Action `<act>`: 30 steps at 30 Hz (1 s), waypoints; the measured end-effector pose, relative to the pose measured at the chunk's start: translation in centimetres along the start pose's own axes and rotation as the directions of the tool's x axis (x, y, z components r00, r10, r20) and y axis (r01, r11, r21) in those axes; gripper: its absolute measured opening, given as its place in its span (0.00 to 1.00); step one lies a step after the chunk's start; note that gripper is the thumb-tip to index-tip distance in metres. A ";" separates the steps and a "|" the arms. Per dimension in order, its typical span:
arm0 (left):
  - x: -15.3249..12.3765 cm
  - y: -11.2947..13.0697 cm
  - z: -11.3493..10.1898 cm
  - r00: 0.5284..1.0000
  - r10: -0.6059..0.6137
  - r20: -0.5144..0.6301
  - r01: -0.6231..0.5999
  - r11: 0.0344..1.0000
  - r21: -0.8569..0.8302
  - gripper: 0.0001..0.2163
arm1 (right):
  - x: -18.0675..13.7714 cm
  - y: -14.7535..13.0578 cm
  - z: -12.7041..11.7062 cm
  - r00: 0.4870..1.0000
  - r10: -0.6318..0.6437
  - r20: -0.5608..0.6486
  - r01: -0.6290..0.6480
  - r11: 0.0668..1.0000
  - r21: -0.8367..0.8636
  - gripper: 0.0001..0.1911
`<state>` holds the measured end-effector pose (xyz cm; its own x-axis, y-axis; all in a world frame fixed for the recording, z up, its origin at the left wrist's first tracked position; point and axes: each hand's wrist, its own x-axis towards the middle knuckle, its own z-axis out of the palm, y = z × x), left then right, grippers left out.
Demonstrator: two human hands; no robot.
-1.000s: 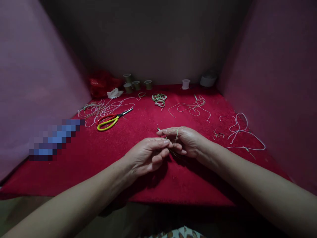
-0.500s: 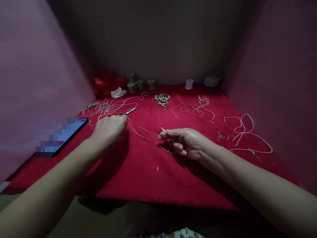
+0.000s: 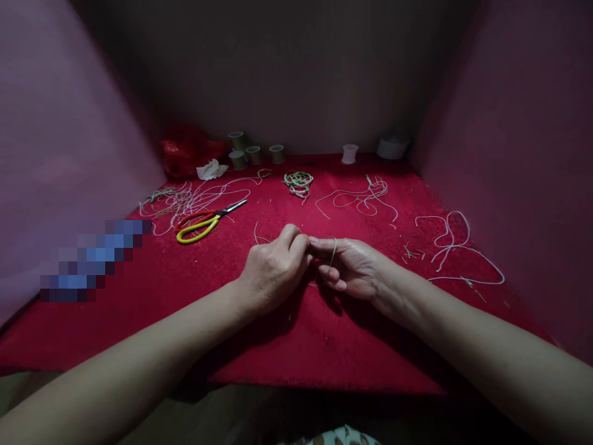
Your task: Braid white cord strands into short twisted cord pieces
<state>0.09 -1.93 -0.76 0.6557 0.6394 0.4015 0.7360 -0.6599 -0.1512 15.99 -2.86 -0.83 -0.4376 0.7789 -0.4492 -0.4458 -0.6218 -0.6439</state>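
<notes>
My left hand (image 3: 278, 269) is closed, its thumb and fingers pinched together right against the fingertips of my right hand. A thin cord (image 3: 262, 238) sticks out beyond its knuckles; what lies between its fingertips is hidden. My right hand (image 3: 349, 266) is palm partly up, thumb and index finger pinched on the cord work, with the lower fingers curled. A pale green cord (image 3: 334, 250) loops over its index finger and hangs down. The knotted part of the cord is covered by my left hand.
Scissors (image 3: 199, 228) with red and yellow handles lie left on the red cloth (image 3: 365, 352). Behind are tangled cords (image 3: 185, 204), a knotted cord bundle (image 3: 299, 180), spools (image 3: 277, 154) and a red bag (image 3: 189, 151). Right are a white cord (image 3: 449, 247) and clippings (image 3: 410, 253).
My left hand has moved right from over the scissors to my right hand's fingertips, uncovering the scissors. My right hand has stayed nearly still, and the view has shifted slightly.
</notes>
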 end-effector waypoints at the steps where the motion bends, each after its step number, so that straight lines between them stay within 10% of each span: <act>1: -0.1 -0.1 0.1 1.000 0.003 -0.028 -0.003 1.000 -0.010 0.12 | -0.1 0.0 0.1 1.000 0.006 0.005 -0.006 1.000 0.005 0.09; 9: -0.6 -0.3 1.0 0.979 0.137 -0.151 -0.154 0.983 -0.105 0.13 | -0.1 0.1 0.2 0.999 0.019 0.044 -0.021 0.999 0.043 0.11; 15: -0.2 -1.0 1.2 0.979 -0.114 -0.167 0.017 0.868 -0.496 0.07 | 0.2 0.1 0.2 0.995 -0.059 -0.082 0.063 0.997 0.045 0.10; 24: 0.8 -1.3 -0.5 0.864 -0.271 0.424 0.482 0.206 -0.852 0.05 | -0.1 -1.9 -0.6 0.973 -0.152 -0.177 0.157 0.987 0.018 0.11; 30: 0.9 -1.2 -0.7 0.814 -0.216 0.539 0.572 0.139 -0.808 0.05 | -0.9 -4.8 -1.8 0.959 -0.200 -0.202 0.199 0.980 -0.027 0.11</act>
<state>-0.32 -0.86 0.46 0.4651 0.8760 -0.1276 0.3419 -0.0448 0.9387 19.97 -0.49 1.52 -0.1722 0.8876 -0.4271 -0.5024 -0.4521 -0.7370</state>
